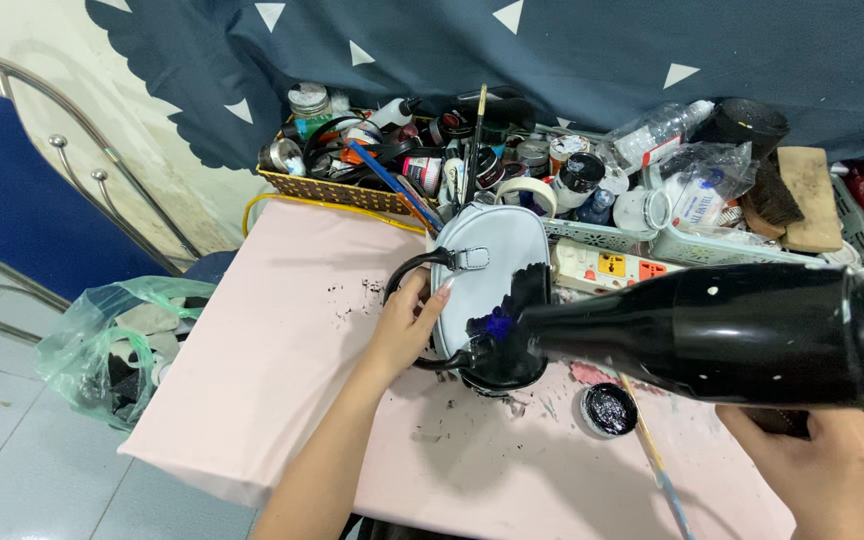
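Grip: left hand [404, 325] is closed lightly on the edge of the small pale handbag [489, 262], thumb and fingers pinching its side near the black strap [414, 268]; right hand [824, 462] is wrapped tight around the handle of the black hair dryer [722, 335].
Bag place: it lies flat on the pink table [282, 350], in front of the crowded baskets, partly covered with black paint at its lower right.
Dryer: held level, its narrow nozzle is pointing at the painted part, very close to it.
Handling of bag: seems light and soft, with a smooth skin; the wet-looking paint can smear, so the clean pale edge or the strap looks the safe place to hold.
Handling of dryer: looks rigid and rather heavy at the wide end; handle is the natural hold.
Near things: open jar of black paint [608, 410] and a thin brush [655, 462] lie beside the bag; white power strip [607, 268] behind it.
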